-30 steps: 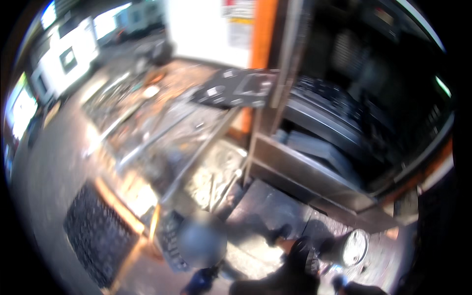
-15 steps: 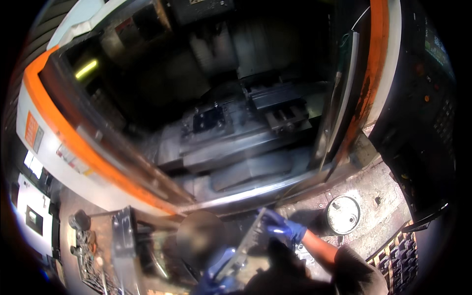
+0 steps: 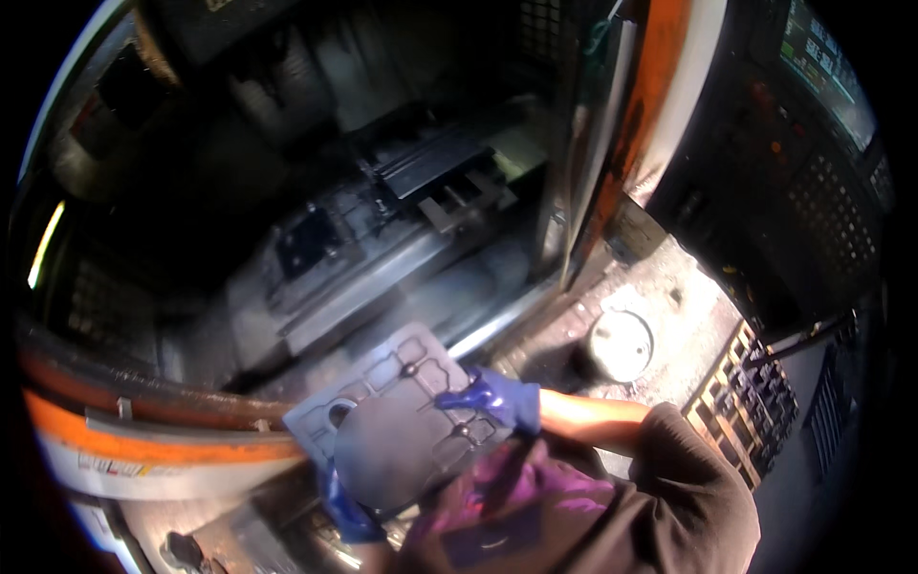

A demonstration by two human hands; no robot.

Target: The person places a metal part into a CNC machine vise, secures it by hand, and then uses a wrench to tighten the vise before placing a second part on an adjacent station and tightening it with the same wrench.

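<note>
A flat grey metal plate (image 3: 382, 371) with grooved outlines and round holes on its face is held in front of the open machine. My right hand (image 3: 492, 400), in a blue glove, grips the plate's right side, its fingers lying over the face. My left hand (image 3: 346, 507), also gloved in blue, holds the near left edge. A round blurred patch covers part of the plate and hides some of the left fingers.
Beyond the plate lies the dark machine interior, with a fixture (image 3: 311, 244) and a vise-like block (image 3: 469, 201) on its bed. A white round lid (image 3: 622, 346) is at the right, near a slotted rack (image 3: 746, 402). A control panel (image 3: 813, 163) stands at far right.
The plate has turned from nearly edge-on to showing its grooved face, still in both hands. The view has swung right, bringing more of the control panel in.
</note>
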